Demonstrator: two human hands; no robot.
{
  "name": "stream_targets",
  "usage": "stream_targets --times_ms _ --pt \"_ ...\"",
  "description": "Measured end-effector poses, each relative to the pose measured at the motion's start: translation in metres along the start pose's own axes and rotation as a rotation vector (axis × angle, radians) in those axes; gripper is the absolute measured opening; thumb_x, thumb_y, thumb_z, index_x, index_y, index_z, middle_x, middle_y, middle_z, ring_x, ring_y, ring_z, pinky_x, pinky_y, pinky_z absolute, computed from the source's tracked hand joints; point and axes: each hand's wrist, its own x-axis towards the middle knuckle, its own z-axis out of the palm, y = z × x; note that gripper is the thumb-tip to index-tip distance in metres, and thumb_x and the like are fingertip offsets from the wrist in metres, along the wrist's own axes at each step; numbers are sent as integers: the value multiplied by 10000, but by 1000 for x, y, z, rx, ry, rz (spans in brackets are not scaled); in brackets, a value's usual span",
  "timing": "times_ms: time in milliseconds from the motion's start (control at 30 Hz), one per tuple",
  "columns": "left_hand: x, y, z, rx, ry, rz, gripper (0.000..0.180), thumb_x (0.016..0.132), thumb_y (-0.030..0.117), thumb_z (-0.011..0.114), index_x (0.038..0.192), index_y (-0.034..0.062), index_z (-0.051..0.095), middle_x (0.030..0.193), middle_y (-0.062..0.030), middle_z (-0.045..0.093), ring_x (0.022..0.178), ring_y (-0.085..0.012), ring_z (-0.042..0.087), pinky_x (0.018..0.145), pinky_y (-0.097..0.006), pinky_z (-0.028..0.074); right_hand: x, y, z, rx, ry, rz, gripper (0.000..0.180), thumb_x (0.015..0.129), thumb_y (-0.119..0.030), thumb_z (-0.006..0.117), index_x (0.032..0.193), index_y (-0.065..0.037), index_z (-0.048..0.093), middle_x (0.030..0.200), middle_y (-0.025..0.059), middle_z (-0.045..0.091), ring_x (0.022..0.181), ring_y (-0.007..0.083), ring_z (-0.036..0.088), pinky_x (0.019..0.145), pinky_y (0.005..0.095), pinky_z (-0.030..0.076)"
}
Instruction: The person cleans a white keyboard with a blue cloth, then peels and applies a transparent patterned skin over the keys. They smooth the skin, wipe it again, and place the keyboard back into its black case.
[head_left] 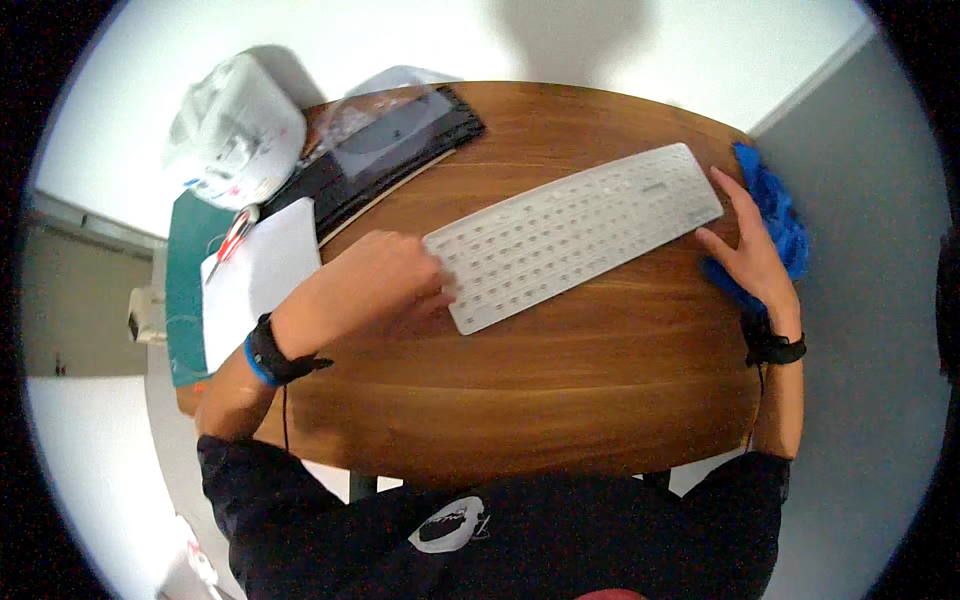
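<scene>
A long white keyboard (580, 235) lies slanted on the brown wooden table, its right end farther from me than its left. My left hand (385, 275) is at the keyboard's left end, with the fingers curled in against that edge. Those fingertips are slightly blurred and partly hidden by the hand itself. Beside the right end is my right hand (750, 250), its thumb and fingers spread apart around the short edge. Whether it presses on the keyboard there, I cannot tell.
Behind my right hand sits a crumpled blue cloth (775, 215). At the back left are a white bag (240, 130) and a black keyboard (385, 160) partly under clear plastic. Red-handled scissors (236, 232) rest on white paper (265, 275), over a green mat (186, 340).
</scene>
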Motion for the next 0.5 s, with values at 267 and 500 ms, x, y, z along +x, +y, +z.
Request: stream_targets --times_ms 267,500 --pt "-48 -1 20 -149 173 44 261 999 182 726 1224 49 726 1422 -179 687 1291 -413 657 1032 -493 582 13 -28 28 -249 -301 -71 854 844 -188 920 1599 -146 522 1552 229 533 1428 455 517 1205 486 466" --pt "-84 -16 25 -348 109 -46 260 998 175 734 1222 43 737 1491 -166 655 1292 -401 657 1038 -488 573 14 -58 -6 13 -559 21 1053 646 -147 1015 1590 -202 551 1593 179 507 1478 406 488 1227 484 462"
